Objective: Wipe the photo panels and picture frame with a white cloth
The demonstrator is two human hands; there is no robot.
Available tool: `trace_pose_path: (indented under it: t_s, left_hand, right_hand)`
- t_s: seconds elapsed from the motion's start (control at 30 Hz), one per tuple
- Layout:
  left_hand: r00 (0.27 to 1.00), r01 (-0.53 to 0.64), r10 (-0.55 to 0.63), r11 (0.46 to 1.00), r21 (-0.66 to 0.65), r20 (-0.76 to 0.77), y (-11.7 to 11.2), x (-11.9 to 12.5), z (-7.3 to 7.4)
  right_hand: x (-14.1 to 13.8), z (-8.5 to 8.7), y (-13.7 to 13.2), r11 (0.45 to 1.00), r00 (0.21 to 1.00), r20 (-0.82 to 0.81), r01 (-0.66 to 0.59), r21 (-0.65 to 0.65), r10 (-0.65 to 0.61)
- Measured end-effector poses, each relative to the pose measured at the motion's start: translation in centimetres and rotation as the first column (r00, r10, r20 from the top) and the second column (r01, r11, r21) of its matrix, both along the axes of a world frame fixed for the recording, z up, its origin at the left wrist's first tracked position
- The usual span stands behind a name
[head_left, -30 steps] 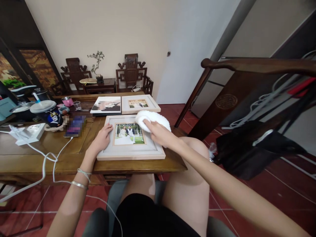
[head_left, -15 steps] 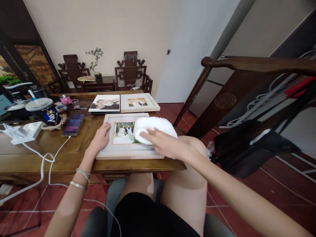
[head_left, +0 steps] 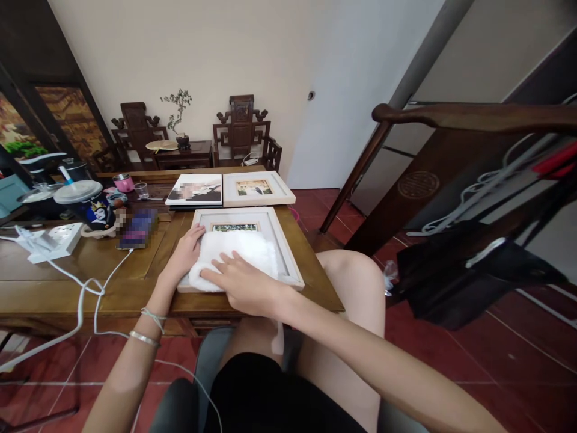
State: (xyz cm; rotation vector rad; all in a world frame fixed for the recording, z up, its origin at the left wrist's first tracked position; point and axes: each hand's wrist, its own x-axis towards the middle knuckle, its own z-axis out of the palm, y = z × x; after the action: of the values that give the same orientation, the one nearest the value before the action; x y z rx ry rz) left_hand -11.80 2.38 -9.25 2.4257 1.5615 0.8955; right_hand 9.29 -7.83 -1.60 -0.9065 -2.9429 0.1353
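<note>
A light-wood picture frame (head_left: 292, 264) lies flat on the table near its front edge. A folded, fluffy white cloth (head_left: 252, 249) is spread over its lower left and middle, hiding most of the photo. My right hand (head_left: 246, 282) presses on the cloth from above, fingers a little spread, holding it against the frame. At the left side of the same frame, my left hand (head_left: 187, 252) grips the edge, with its fingertips on the rim. Only the top strip of the photo (head_left: 237, 227) shows above the cloth.
Behind lie another framed photo (head_left: 256, 187) and a white photo panel (head_left: 195, 190). To the left are a phone (head_left: 137, 228) on a cable, a power strip (head_left: 58, 240), a lidded cup (head_left: 85, 204) and a pink cup (head_left: 123, 182). A wooden chair (head_left: 419, 174) stands at right.
My right hand has slid the white cloth left and toward me across the frame, covering most of the photo. The frame's right side is now uncovered. My left hand stays at the frame's left edge.
</note>
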Motion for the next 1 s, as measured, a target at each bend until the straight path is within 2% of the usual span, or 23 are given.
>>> trace_pose_path:
  t_s: [0.13, 0.3, 0.43, 0.53, 0.73, 0.8, 0.9, 1.0]
  left_hand:
    - [0.999, 0.027, -0.026, 1.000, 0.009, -0.032, -0.3, 0.0, 0.3]
    - [0.997, 0.039, -0.038, 0.999, 0.011, -0.070, -0.4, -0.1, 0.3]
    - [0.995, 0.056, -0.056, 0.998, 0.006, -0.077, -0.1, -0.2, 0.1]
    - [0.994, 0.075, -0.075, 0.997, 0.002, -0.081, 0.1, -0.3, -0.1]
    - [0.994, 0.075, -0.076, 0.997, -0.005, -0.077, 0.1, -0.4, -0.1]
    - [0.996, 0.070, -0.070, 0.998, -0.001, -0.058, 0.1, -0.4, -0.2]
    - [0.998, 0.056, -0.056, 0.998, 0.014, -0.031, 0.1, -0.4, -0.3]
    - [0.999, 0.051, -0.051, 0.999, 0.018, -0.013, 0.1, -0.3, -0.4]
  right_hand:
    - [2.1, -0.3, -0.6, 0.999, 0.999, -0.007, 0.038, 0.025, -0.038]
    - [7.1, 0.1, -2.2, 0.977, 0.979, -0.006, 0.203, 0.061, -0.203]
    - [9.0, -0.2, -1.7, 0.960, 0.962, -0.002, 0.272, 0.062, -0.273]
    - [9.0, -1.1, 0.7, 0.951, 0.956, -0.024, 0.295, 0.091, -0.294]
    - [7.8, -2.2, 8.9, 0.893, 0.913, -0.074, 0.409, 0.190, -0.402]
    - [7.4, -2.2, 10.7, 0.878, 0.902, -0.074, 0.431, 0.208, -0.426]
    - [7.0, -2.2, 11.0, 0.882, 0.907, -0.042, 0.416, 0.221, -0.418]
    - [7.0, -1.7, 8.3, 0.913, 0.931, 0.001, 0.359, 0.192, -0.366]
